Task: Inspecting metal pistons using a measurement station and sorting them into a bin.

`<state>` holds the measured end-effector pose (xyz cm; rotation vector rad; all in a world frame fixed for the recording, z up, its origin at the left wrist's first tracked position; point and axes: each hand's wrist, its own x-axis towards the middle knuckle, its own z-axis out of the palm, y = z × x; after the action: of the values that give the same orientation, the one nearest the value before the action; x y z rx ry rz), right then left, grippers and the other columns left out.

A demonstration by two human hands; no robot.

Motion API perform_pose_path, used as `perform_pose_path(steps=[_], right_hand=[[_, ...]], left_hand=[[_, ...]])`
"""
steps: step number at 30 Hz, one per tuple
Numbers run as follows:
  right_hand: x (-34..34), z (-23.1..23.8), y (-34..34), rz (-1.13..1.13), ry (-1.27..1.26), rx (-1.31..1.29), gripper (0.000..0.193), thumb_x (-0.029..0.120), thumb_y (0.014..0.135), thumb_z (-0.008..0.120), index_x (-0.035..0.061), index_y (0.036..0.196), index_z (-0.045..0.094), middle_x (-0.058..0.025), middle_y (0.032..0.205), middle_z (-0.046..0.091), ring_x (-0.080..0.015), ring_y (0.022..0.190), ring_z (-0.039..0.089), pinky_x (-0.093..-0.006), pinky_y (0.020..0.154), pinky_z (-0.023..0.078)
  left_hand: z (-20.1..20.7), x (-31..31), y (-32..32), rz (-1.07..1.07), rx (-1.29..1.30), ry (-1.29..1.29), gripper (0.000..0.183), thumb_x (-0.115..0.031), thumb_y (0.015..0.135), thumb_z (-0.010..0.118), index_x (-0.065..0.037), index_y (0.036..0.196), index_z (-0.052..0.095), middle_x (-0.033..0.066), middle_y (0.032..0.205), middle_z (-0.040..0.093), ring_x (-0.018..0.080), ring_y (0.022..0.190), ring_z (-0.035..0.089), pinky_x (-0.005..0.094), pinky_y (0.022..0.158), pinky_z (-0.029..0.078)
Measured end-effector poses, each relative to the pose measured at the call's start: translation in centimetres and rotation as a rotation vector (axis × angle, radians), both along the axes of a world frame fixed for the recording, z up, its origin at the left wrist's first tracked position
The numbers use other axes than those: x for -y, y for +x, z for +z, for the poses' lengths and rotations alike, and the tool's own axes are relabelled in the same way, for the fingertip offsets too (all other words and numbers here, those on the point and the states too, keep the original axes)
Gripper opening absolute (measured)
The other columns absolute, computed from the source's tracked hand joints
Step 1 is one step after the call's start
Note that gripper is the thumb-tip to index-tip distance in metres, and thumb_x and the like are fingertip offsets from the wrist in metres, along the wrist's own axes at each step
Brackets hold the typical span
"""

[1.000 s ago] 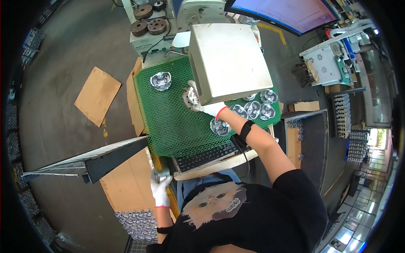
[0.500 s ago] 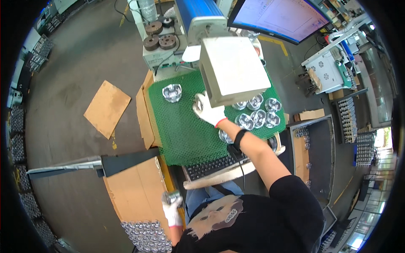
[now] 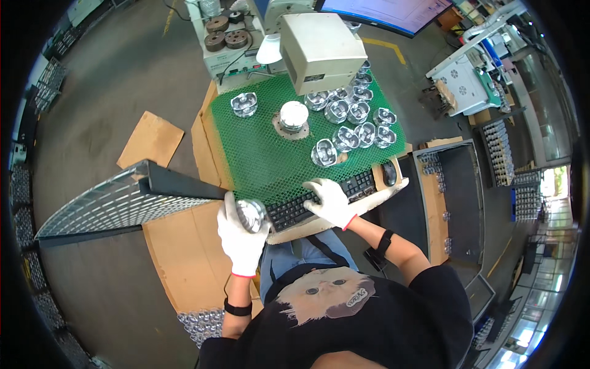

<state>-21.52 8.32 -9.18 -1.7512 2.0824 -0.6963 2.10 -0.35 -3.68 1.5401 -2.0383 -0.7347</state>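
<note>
My left hand (image 3: 238, 247), in a white glove, grips a shiny metal piston (image 3: 251, 215) at the front left corner of the green mat (image 3: 252, 166). Over the black keyboard (image 3: 289, 212) is my right hand (image 3: 332, 204), also gloved, its fingers apart and nothing in them. Another piston (image 3: 294, 115) stands on a round metal fixture (image 3: 290, 131) on the mat, in front of the machine's boxy cream head (image 3: 322, 52). One piston (image 3: 244, 104) sits alone at the mat's left; several more (image 3: 346, 139) are grouped on the right.
A black mouse (image 3: 389, 174) lies right of the keyboard. Cardboard (image 3: 190, 252) and rows of pistons (image 3: 203, 325) are at lower left, beside a raised perforated panel (image 3: 123, 212). An open dark bin (image 3: 458, 209) stands at right. A monitor (image 3: 387, 12) is at the back.
My left hand has risen from the lower left to the mat's front corner with the piston. My right hand has drawn back from beside the machine head to the keyboard. The view has shifted.
</note>
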Motion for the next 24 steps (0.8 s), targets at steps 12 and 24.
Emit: perform_pose_path(steps=[12, 24], right_hand=[[0.6, 3.8, 5.0, 0.162, 0.088, 0.184, 0.058, 0.029, 0.074, 0.067, 0.0068, 0.127, 0.053, -0.0175, 0.111, 0.060, -0.0348, 0.104, 0.057, -0.0429, 0.093, 0.044], [10.2, -6.7, 4.0, -0.137, 0.296, 0.362, 0.032, 0.028, 0.086, 0.055, 0.0091, 0.109, 0.067, -0.0198, 0.102, 0.067, -0.0378, 0.096, 0.063, -0.0437, 0.084, 0.050]], left_hand=[[-5.8, -1.2, 0.4, -0.040, -0.851, 0.621, 0.091, -0.004, 0.067, 0.078, -0.002, 0.146, 0.032, 0.0154, 0.126, 0.052, 0.0238, 0.104, 0.060, 0.0348, 0.090, 0.051], [-10.3, -2.9, 2.8, 0.455, -1.536, 1.365, 0.068, -0.046, 0.092, 0.058, -0.008, 0.142, 0.031, 0.0268, 0.130, 0.043, 0.0308, 0.087, 0.058, 0.0374, 0.067, 0.053]])
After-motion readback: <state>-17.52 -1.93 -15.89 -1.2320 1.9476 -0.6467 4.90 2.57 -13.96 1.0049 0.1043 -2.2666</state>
